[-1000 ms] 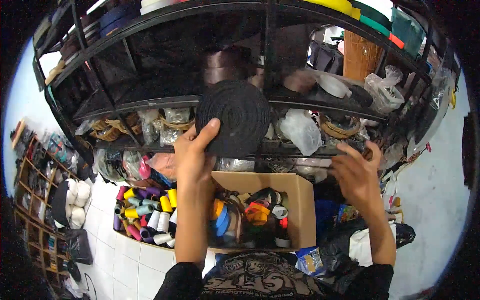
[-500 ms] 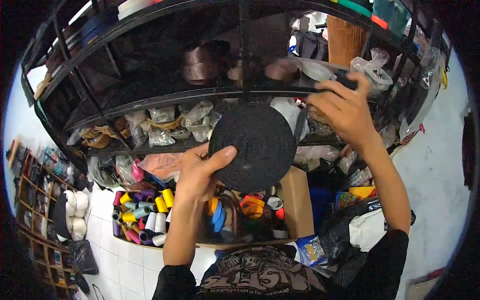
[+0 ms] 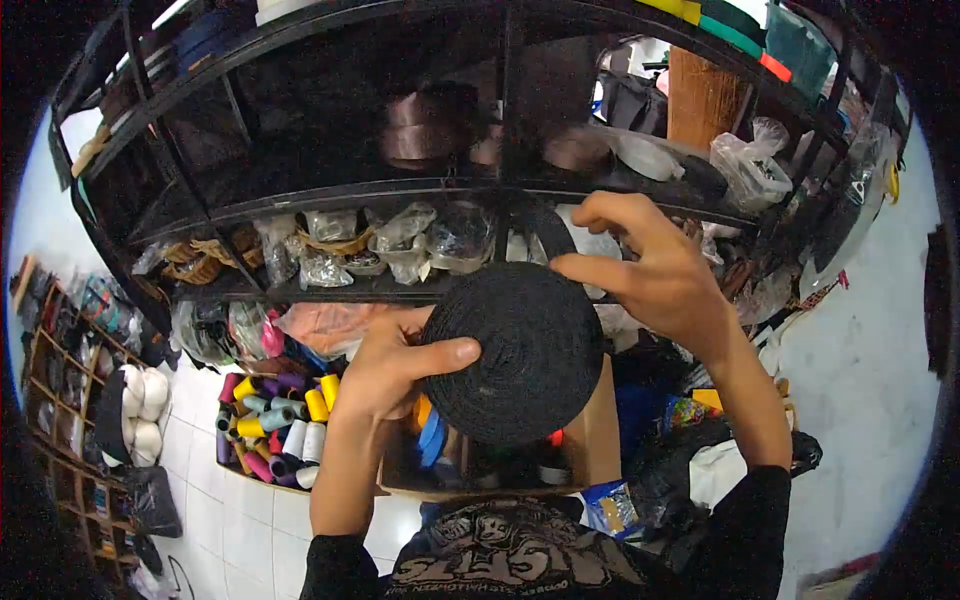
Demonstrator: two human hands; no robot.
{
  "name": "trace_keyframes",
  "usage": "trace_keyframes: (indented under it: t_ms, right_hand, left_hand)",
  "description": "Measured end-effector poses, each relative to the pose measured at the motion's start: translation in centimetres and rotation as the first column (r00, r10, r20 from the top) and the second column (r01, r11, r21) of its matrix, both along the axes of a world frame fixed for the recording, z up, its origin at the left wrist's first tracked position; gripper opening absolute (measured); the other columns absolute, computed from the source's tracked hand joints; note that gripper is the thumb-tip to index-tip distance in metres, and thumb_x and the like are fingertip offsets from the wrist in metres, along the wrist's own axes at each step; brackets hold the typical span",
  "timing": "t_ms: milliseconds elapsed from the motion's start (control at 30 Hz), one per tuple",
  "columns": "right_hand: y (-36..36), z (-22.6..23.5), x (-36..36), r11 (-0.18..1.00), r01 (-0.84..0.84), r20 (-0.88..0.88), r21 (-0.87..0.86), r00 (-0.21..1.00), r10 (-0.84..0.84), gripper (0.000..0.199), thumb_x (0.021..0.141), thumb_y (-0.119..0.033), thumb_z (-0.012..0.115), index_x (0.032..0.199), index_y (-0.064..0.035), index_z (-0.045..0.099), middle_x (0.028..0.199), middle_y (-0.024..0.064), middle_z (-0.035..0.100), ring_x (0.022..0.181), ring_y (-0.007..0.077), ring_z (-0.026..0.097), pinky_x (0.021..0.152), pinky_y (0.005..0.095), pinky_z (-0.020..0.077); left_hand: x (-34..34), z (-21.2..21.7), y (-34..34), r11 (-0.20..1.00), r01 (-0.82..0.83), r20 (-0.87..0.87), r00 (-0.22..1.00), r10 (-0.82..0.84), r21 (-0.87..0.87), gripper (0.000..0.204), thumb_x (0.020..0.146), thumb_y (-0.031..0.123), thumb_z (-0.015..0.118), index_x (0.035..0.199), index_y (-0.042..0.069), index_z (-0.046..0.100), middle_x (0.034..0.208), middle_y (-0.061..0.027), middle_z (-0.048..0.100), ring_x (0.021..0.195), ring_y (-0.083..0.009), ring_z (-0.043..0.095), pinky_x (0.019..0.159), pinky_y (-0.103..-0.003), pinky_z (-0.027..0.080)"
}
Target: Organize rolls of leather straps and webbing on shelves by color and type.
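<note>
A thick, flat coil of black webbing point(image 3: 520, 370) is held up in front of my chest, its spiral face toward me. My left hand point(image 3: 385, 365) grips the coil's left edge, thumb pressed on the face and the other fingers hidden behind. A loose length of the webbing rises in a curve above the coil. At that loose length, my right hand point(image 3: 655, 275) has its thumb and forefinger bent round in a loose hold at the edges. Exactly how firmly the fingertips touch is hard to see.
Below the coil stands a cardboard box point(image 3: 597, 440) with coloured rolls, beside several thread cones point(image 3: 290, 425). A black metal shelf point(image 3: 330, 205) spans the front, bearing brown ribbon rolls point(image 3: 415, 130), wicker baskets point(image 3: 195, 265) and plastic bags. Black bags point(image 3: 655, 485) lie at lower right.
The coil has dropped a little lower in the view. My right hand has come left and down, closer to the coil's top, and the loose webbing now curves over the top instead of the right side.
</note>
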State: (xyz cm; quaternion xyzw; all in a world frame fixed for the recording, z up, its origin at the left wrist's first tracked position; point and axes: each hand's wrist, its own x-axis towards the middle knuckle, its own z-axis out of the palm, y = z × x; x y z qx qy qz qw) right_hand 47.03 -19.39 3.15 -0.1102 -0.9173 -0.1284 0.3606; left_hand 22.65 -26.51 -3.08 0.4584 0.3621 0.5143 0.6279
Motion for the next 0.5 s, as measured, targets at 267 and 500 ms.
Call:
trace_keyframes:
  t_ms: [267,500]
  right_hand:
    - [-3.0,-2.2,-0.1,0.905,-0.021,-0.064,-0.426,0.998,-0.007,0.045,0.07,0.011,0.053,0.11,-0.0087,0.062,0.093,0.0092,0.064,0.084,0.0246,0.063,0.077,0.0321,0.048]
    - [-3.2,-2.4,2.0,0.687,-0.123,-0.069,-0.717,0.992,0.106,0.048,0.076,0.0,0.055,0.122,-0.0111,0.053,0.116,0.0123,0.056,0.101,0.0237,0.057,0.084,0.0306,0.0453]
  left_hand:
    - [1.0,0.5,0.0,0.992,0.118,-0.212,0.972,-0.104,0.051,0.032,0.064,0.01,0.076,0.091,-0.004,0.065,0.075,-0.0015,0.062,0.069,-0.0058,0.053,0.061,-0.02,0.042]
    - [1.5,2.1,0.5,0.978,0.17,-0.278,0.951,-0.131,0.12,0.034,0.068,0.002,0.072,0.099,-0.006,0.062,0.085,-0.0036,0.063,0.077,-0.0077,0.056,0.07,-0.023,0.047]
